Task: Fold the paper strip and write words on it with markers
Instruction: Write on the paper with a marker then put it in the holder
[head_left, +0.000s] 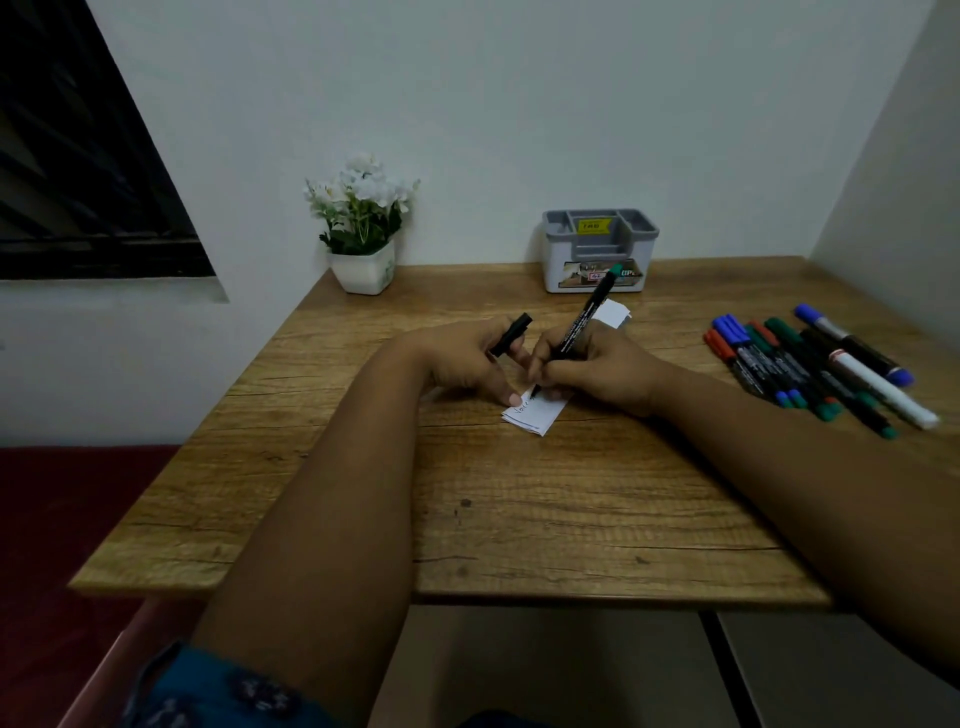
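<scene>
A folded white paper strip (537, 413) lies on the wooden table (519, 509), with some handwriting on its near part. My right hand (602, 371) grips a black marker with a green end (582, 322), its tip on the paper. My left hand (467, 358) holds the marker's black cap (511, 335) in curled fingers while its thumb presses the paper's left edge. Both hands hide the strip's far part.
Several markers (815, 371) in blue, red, green and black lie in a bunch at the right. A grey and white organiser box (597, 249) stands at the back, with a small white paper piece (613, 314) before it. A potted white flower (363, 228) sits at the back left.
</scene>
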